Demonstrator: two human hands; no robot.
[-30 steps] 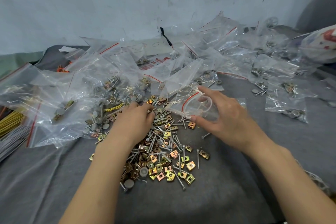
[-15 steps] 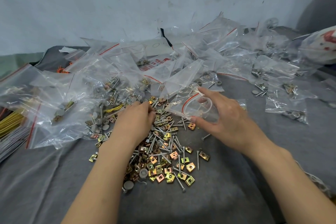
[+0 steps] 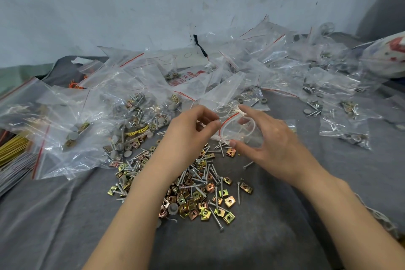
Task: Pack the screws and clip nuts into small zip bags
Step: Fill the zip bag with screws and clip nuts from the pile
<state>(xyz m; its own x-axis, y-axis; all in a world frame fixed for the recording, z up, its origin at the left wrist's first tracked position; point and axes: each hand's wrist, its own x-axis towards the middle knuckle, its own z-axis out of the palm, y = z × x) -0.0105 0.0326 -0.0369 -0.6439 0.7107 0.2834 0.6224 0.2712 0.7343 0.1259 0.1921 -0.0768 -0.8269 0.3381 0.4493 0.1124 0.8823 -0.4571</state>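
Clearly the step in hand is loading one bag, and the scene reads easily from the left. Far left, large clear bags of yellow wire (image 3: pixel 13 147) lie on the grey cloth surface (image 3: pixel 65 215), well apart from the work.

Next comes the left hand (image 3: pixel 190 131), raised above the loose pile with its fingers bunched at the tips, just beside the bag's mouth. Whether they pinch any parts cannot be told, since the fingertips hide what lies between them.

Below it, the silver screws (image 3: pixel 215 218) and brass-coloured square clip nuts (image 3: pixel 229 200) lie mixed together on the cloth.

To the right, the small clear zip bag (image 3: pixel 234 131), with a red line along its seal, is held off the surface, its mouth turned toward the left hand. The right hand (image 3: pixel 274 147) grips it, forefinger at the top edge and thumb at the lower one, spreading the opening.

To do this well, the person should probably keep the mouth wide, bring the fingertips right inside before letting go, and tilt the bag so the parts slide to the bottom. Screw points could snag the thin film, so heads-first looks safer.

Far right, filled clear bags (image 3: pixel 344 129) lie scattered.
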